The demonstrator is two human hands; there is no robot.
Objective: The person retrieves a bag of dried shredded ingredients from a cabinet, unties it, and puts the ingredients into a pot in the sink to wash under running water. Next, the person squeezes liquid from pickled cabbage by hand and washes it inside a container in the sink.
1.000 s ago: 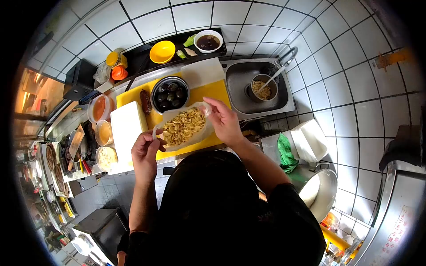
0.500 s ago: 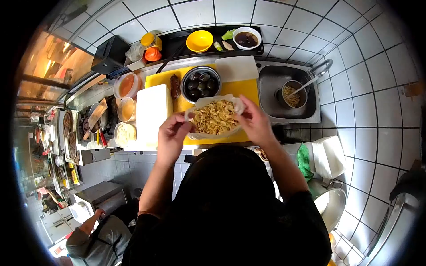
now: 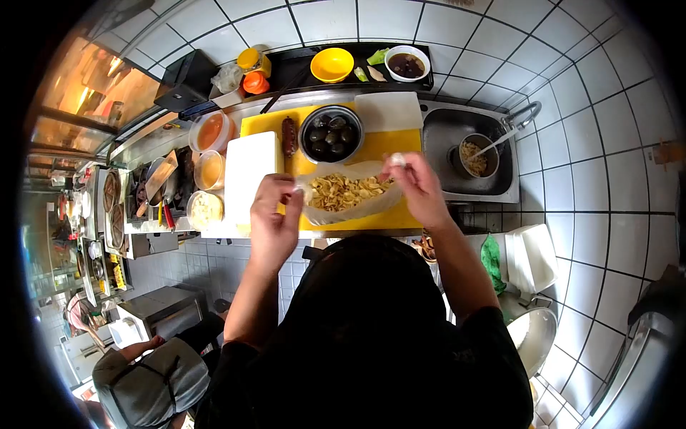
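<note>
Over a yellow cutting board (image 3: 389,149), a translucent plastic bag (image 3: 355,214) lies open, full of yellowish-brown dried slices (image 3: 343,190). The fingers of my left hand (image 3: 273,213) are closed on the bag's left edge. At its right edge, my right hand (image 3: 420,191) pinches a gathered bit of the plastic. Just beyond the bag sits a metal bowl (image 3: 305,147) of dark, shiny rounded pieces (image 3: 331,135). A dark red sausage (image 3: 289,136) rests to the left of that bowl, beside a thick white block (image 3: 250,175).
Water runs from a faucet (image 3: 529,111) into a pot (image 3: 493,151) in the sink (image 3: 446,125). Plastic tubs (image 3: 209,170) line the left side. A black shelf (image 3: 300,89) behind carries a yellow bowl (image 3: 332,66) and a white bowl (image 3: 407,63). Another person (image 3: 153,379) stands lower left.
My hands have moved slightly apart, and the bag's mouth is stretched wider and its edges stand higher. The camera view has shifted a little. The other person has moved slightly.
</note>
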